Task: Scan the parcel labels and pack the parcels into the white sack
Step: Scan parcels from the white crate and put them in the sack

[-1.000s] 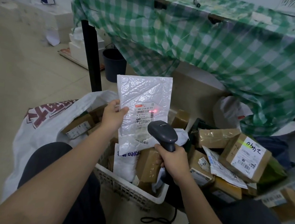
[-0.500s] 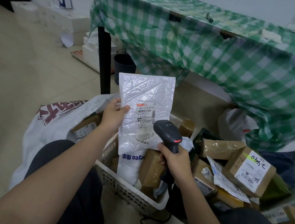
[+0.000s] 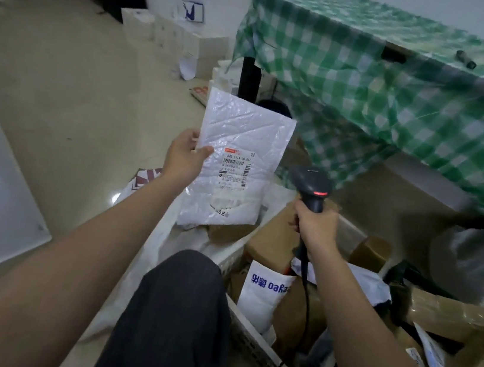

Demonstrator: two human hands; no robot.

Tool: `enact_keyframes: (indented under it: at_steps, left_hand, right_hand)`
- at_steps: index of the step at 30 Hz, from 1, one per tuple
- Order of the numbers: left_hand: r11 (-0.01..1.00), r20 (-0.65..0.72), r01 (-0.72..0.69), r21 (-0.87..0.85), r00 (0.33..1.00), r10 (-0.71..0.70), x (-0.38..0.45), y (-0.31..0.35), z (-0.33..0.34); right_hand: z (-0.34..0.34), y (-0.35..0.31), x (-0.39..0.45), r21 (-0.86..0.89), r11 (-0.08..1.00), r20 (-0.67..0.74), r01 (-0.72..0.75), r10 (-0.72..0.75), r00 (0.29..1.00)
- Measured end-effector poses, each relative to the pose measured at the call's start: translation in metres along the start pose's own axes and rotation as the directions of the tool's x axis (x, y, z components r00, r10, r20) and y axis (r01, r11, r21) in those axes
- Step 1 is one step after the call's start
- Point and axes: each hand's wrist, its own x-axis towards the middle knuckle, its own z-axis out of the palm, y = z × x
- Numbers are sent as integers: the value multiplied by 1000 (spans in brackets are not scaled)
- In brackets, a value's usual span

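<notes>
The left hand (image 3: pixel 183 156) pinches a white bubble mailer (image 3: pixel 237 164) by its left edge, above the white sack (image 3: pixel 146 232). The right hand (image 3: pixel 315 225) grips a barcode scanner (image 3: pixel 312 184) just right of it, over the basket (image 3: pixel 251 349) of parcels.

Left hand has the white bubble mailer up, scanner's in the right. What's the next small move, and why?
Probably lower the white bubble mailer into the white sack just below it. The left hand pinches the mailer's edge right over the sack's mouth, while the scanner in the right hand sits off to the side and throws no red spot on the label, which suggests the scan is done.
</notes>
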Motion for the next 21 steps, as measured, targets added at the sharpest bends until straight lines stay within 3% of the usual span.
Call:
enact_keyframes:
  at_steps: [5, 7, 10, 13, 15, 17, 21]
  left_hand:
    - [988, 36, 40, 148, 998, -45, 43, -77, 15]
    - [975, 73, -6, 223, 997, -10, 53, -102, 30]
    - [913, 172, -196, 358, 975, 142, 60, -132, 56]
    - [765, 465, -439, 471, 861, 208, 58, -168, 82]
    - [668, 652, -487, 562, 758, 4, 53, -194, 93]
    - [595, 683, -442, 672, 679, -268, 46, -212, 100]
    - [596, 664, -378, 708, 644, -380, 43, -222, 109]
  right_hand:
    - [35, 34, 43, -82, 995, 39, -54, 57, 998]
    - [46, 50, 57, -94, 992, 31, -88, 92, 995]
    - [56, 67, 72, -91, 987, 18, -132, 134, 991]
    - [60, 75, 79, -86, 985, 18, -152, 154, 988]
    - [61, 79, 82, -86, 982, 17, -165, 167, 986]
    - [60, 84, 83, -86, 981, 4, -174, 175, 984]
    - [51, 92, 78, -82, 978, -12, -194, 194, 981]
